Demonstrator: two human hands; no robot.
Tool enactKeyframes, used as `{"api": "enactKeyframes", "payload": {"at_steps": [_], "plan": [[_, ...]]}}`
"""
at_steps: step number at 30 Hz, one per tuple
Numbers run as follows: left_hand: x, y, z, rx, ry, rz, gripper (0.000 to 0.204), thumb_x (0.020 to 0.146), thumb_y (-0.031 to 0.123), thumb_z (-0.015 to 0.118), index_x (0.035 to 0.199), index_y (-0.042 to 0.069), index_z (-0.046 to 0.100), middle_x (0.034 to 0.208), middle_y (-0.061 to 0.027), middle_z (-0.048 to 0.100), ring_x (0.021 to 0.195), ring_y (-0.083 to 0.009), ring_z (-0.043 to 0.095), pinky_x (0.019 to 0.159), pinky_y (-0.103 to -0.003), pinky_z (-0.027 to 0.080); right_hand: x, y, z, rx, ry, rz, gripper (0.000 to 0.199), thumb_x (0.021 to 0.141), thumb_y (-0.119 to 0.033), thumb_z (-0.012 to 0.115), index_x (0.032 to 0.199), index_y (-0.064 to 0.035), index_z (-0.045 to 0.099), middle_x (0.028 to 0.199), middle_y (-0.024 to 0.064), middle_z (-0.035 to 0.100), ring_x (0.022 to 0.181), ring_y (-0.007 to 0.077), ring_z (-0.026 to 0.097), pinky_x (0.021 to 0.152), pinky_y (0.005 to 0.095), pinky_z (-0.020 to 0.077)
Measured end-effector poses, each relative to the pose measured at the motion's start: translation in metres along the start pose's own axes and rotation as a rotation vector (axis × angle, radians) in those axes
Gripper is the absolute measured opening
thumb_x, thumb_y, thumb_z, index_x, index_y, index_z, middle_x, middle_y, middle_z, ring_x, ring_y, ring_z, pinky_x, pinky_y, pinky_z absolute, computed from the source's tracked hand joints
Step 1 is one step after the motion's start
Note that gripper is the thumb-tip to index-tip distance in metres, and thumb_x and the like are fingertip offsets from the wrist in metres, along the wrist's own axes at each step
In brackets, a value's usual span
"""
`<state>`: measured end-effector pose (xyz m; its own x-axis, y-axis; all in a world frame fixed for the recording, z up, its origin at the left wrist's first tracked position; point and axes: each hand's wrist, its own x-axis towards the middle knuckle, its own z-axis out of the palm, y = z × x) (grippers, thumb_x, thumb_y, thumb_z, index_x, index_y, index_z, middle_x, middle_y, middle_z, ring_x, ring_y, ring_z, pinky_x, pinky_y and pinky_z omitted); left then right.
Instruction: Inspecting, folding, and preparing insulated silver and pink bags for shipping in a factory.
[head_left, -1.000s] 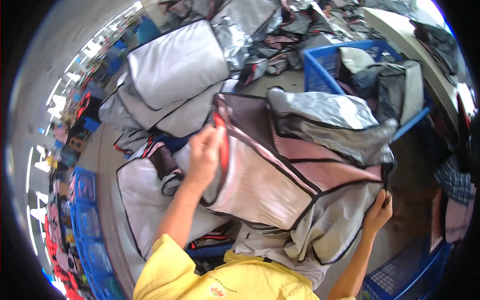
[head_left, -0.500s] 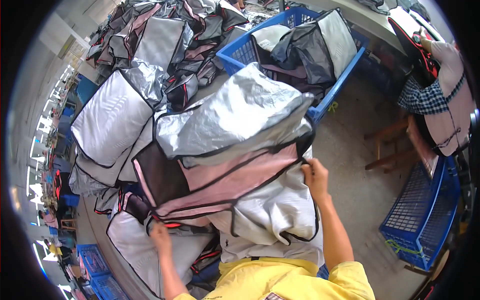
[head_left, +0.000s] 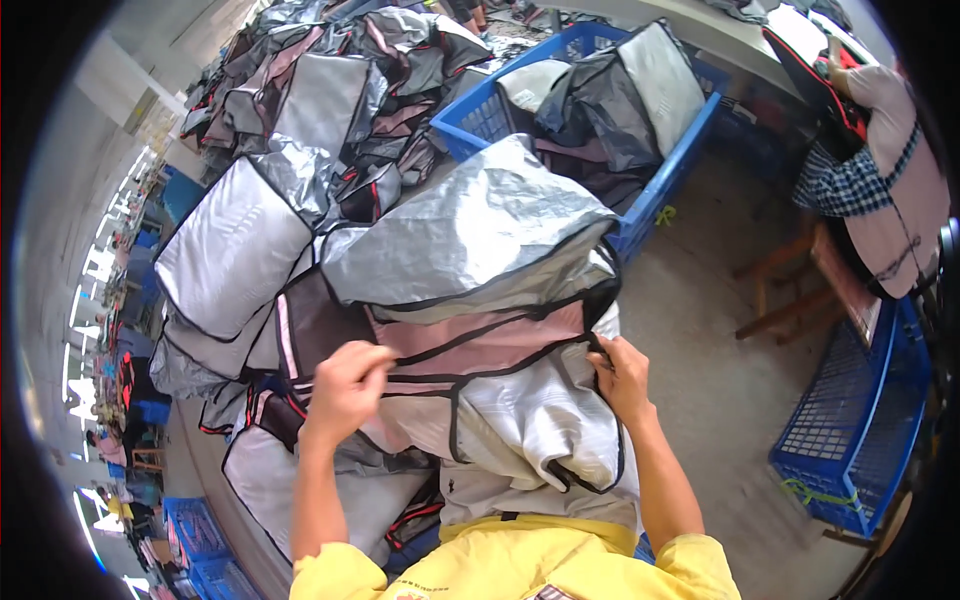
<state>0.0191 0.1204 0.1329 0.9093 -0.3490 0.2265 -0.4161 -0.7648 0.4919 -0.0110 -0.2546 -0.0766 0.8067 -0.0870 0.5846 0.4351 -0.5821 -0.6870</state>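
Spread across my lap is a large sewn insulated bag piece (head_left: 500,345), with pink and dark panels, black bound edges and a crumpled silver foil lining. My right hand (head_left: 622,378) is closed on its black-bound edge at the right side, fingertips pinched together. Over the left part of the pink and dark panels, my left hand (head_left: 350,385) is closed with its fingers curled together. What it holds, if anything, is hidden. A loose white quilted panel (head_left: 540,420) of the piece hangs folded below, toward my waist.
More silver-white bag pieces (head_left: 235,245) lie stacked at the left, with a large heap (head_left: 330,95) behind. A blue plastic crate (head_left: 660,185) holding pieces stands at the far right. Another blue crate (head_left: 840,430) and a wooden stool (head_left: 790,290) are near a seated co-worker (head_left: 890,170).
My left hand has moved up and right from the piece's lower left corner to over its panels. My right hand stays at the right edge, slightly lower.
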Motion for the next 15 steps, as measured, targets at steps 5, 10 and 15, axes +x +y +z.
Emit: {"api": "enactKeyframes", "payload": {"at_steps": [5, 10, 15], "plan": [[0.056, -0.024, 0.049, 0.581, -0.039, 0.233, 0.026, 0.093, 0.014, 0.073, 0.116, 0.004, 0.074, 0.099, -0.0216, 0.070, 0.091, -0.0423, 0.068, 0.077, -0.051, 0.055, 0.010, -0.013, 0.001, 0.055, 0.007, -0.036, 0.027, 0.089, -0.006, 0.079, 0.114, 0.0011, 0.071, 0.075, 0.0156, 0.058, 0.063, 0.0331, 0.060, 0.059, 0.0430, 0.0480], [0.098, -0.048, 0.066, 0.357, 0.211, 0.380, 0.015, 0.092, 0.019, 0.077, 0.099, 0.006, 0.075, 0.086, -0.0172, 0.068, 0.078, -0.0370, 0.068, 0.068, -0.045, 0.055, 0.006, -0.016, -0.004, 0.009, 0.040, -0.023, 0.028, 0.089, -0.006, 0.079, 0.115, 0.0012, 0.071, 0.073, 0.0146, 0.056, 0.062, 0.0314, 0.059, 0.058, 0.0417, 0.0471], [0.112, -0.052, 0.043, 0.144, 0.299, 0.276, 0.020, 0.085, 0.010, 0.084, 0.094, 0.005, 0.067, 0.085, -0.0130, 0.066, 0.063, -0.0278, 0.062, 0.058, -0.039, 0.047, 0.005, -0.017, -0.008, 0.014, 0.025, -0.009, 0.030, 0.088, -0.006, 0.081, 0.115, 0.0012, 0.071, 0.073, 0.0140, 0.055, 0.061, 0.0308, 0.057, 0.058, 0.0408, 0.0464]]}}
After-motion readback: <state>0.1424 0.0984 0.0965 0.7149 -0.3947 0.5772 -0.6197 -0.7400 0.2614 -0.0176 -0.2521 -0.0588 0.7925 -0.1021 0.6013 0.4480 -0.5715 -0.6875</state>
